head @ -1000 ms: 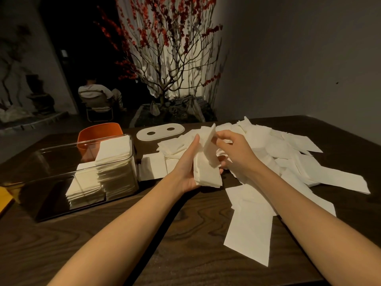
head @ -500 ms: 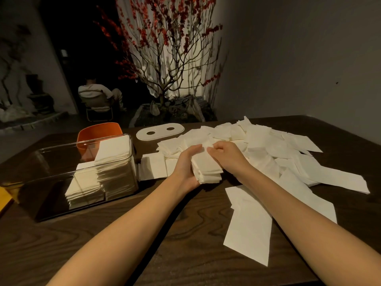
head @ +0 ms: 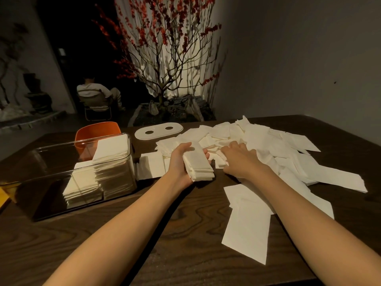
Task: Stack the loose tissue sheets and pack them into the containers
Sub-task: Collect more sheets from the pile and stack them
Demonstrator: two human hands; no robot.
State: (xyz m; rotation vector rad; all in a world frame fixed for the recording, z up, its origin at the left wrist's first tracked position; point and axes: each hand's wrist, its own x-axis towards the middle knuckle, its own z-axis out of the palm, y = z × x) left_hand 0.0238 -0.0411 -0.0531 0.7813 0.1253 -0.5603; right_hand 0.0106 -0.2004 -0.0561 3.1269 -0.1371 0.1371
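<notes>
My left hand (head: 181,162) grips a small stack of white tissue sheets (head: 199,166) just above the dark wooden table (head: 144,234). To its right, my right hand (head: 240,156) lies palm down on the big heap of loose tissues (head: 268,149), fingers curled into the sheets. Whether it pinches one is hidden. At the left stands a clear rectangular container (head: 51,174) holding two tissue stacks (head: 107,170) at its right end.
A white oval lid (head: 158,131) with two holes lies behind the heap. Behind the container is an orange tub (head: 97,132). Long unfolded sheets (head: 247,226) lie near the table's front right. Beyond the table are a red-flowering tree and a seated person.
The tissue stack came down from upright to flat in my left hand. My right hand left the stack and moved right onto the loose heap.
</notes>
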